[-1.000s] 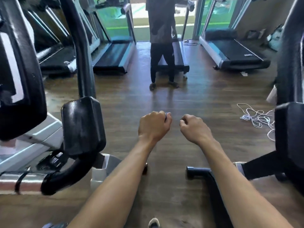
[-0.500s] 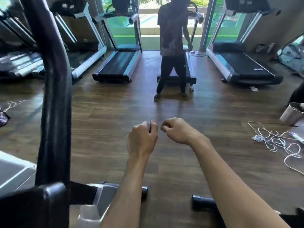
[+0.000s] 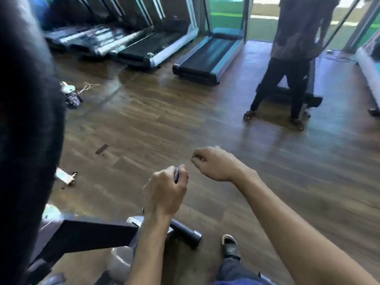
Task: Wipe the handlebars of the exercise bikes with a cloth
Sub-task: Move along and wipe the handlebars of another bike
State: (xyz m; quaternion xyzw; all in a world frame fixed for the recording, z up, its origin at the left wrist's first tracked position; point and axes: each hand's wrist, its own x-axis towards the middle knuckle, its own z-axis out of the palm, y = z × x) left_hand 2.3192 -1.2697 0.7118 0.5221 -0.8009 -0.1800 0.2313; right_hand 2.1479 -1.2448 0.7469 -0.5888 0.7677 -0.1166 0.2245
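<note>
Leftward the view has swung; 2 hands, left hand gripping a small dark object, right hand fisted.

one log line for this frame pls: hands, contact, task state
left hand: grips small dark item | right hand: fist, holds nothing visible | contact: none with any bike | handlebars: none in view | wipe: not under way

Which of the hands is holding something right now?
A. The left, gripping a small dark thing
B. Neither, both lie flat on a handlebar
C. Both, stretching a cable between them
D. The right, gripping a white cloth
A: the left hand has its fingers curled round a small dark thing that pokes out at the top, while the right hand is a loose fist with nothing visible in it, both held in the air above the floor.
</note>
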